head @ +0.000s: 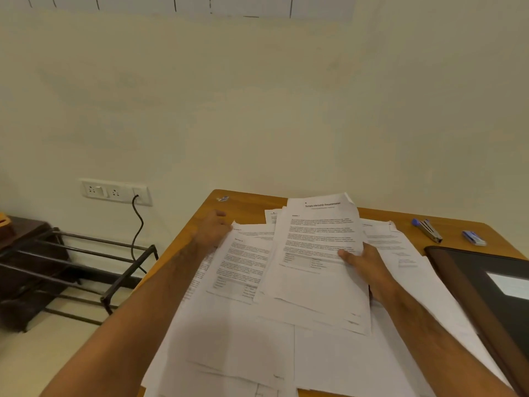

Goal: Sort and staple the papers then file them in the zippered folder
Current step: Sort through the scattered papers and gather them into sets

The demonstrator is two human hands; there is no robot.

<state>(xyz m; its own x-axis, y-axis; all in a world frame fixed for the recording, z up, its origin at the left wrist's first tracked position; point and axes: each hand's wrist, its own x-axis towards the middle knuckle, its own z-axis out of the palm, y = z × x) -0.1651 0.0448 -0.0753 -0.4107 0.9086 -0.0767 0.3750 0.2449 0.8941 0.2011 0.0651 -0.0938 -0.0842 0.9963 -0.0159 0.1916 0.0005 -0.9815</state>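
Loose printed papers (246, 333) cover most of the wooden table (252, 200). My right hand (366, 267) grips a thin stack of printed sheets (317, 253) by its right edge, thumb on top, raised slightly over the pile. At the pile's far left corner, my left hand (213, 229) rests on the edge of a sheet (243, 262); whether its fingers are curled I cannot make out. A silver stapler with a blue tip (428, 230) lies at the far right. The dark zippered folder (486, 285) lies open at the right edge.
A small blue staple box (473, 237) sits beside the stapler. Left of the table stands a black metal rack (86, 265) on the floor. A wall socket (116, 191) with a black cable hangs behind it. The wall is close behind the table.
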